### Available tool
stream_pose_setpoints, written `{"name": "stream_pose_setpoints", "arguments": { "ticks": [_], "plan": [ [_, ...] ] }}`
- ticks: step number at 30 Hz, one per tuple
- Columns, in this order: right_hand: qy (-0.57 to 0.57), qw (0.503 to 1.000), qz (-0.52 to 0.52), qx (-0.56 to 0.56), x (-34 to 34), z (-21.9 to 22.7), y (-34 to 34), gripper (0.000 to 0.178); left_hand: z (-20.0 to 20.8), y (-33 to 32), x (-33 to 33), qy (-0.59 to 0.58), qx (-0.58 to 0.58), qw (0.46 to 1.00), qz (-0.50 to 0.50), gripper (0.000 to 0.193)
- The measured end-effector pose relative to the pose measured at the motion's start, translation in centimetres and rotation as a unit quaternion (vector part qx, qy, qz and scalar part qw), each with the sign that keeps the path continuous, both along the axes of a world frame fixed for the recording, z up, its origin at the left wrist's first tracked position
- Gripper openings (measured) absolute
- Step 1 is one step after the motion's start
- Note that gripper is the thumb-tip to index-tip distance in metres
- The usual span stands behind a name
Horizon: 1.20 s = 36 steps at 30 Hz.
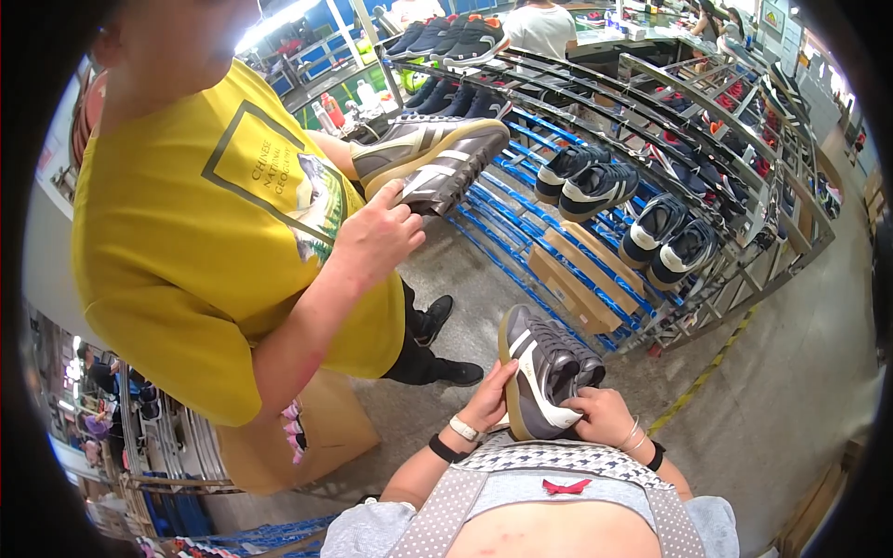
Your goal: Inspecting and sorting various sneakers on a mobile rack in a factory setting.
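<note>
Close to my body I hold a pair of dark grey sneakers (539, 386) with white stripes and gum-coloured soles, toes pointing away from me. My left hand (487, 402) is closed on the sole side of the left shoe. At the heel end, my right hand (603, 417) has its fingers bent around the collar of the shoes; some fingertips are hidden. Across from me at the left, a person in a yellow T-shirt (195, 214) holds another pair of grey sneakers (437, 158) with light stripes, one hand (379, 237) touching a sole edge.
A metal shoe rack (558, 246) with blue-wrapped bars stands ahead and to the right, carrying dark sneakers (595, 181) and white-heeled ones (665, 242). Cardboard (581, 279) leans low in it. At the lower left is a large cardboard box (326, 432). Yellow-black tape (702, 377) marks the floor.
</note>
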State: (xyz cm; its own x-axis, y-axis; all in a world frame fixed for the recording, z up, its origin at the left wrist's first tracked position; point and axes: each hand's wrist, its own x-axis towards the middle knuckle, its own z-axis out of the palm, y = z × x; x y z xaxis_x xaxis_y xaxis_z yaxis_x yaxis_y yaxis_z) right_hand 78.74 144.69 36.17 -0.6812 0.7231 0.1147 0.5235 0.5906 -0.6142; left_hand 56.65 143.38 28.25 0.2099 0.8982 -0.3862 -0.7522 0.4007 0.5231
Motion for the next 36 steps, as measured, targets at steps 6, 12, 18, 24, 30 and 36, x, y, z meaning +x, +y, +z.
{"name": "stream_pose_setpoints", "arguments": {
  "ticks": [6, 12, 18, 24, 30, 36],
  "plan": [
    [0.01, 1.0, -0.004, 0.005, 0.7, -0.6, 0.1, 0.023, 0.3, 0.2, 0.7, 0.007, 0.017, 1.0, -0.002, 0.033],
    [0.011, 1.0, 0.002, 0.001, 1.1, -0.8, 0.1, 0.023, -0.7, 0.0, 1.3, 0.012, -0.001, 1.0, 0.019, 0.031],
    [0.039, 0.999, -0.004, 0.021, 1.3, -1.0, 0.7, 0.025, 2.1, 0.4, 2.0, 0.047, 0.036, 0.998, -0.036, 0.046],
    [0.022, 0.999, -0.014, 0.038, 1.1, -0.4, 0.8, 0.023, 2.6, 0.1, 2.4, 0.065, 0.054, 0.996, -0.021, 0.053],
    [0.023, 0.999, -0.019, 0.036, 0.9, -0.7, 1.0, 0.023, 1.8, 0.2, 2.0, 0.078, 0.035, 0.996, -0.022, 0.051],
    [0.024, 0.999, -0.016, 0.04, 0.8, -0.9, 1.4, 0.022, 1.4, 0.3, 1.9, 0.078, 0.022, 0.997, -0.019, 0.051]
  ]
}}
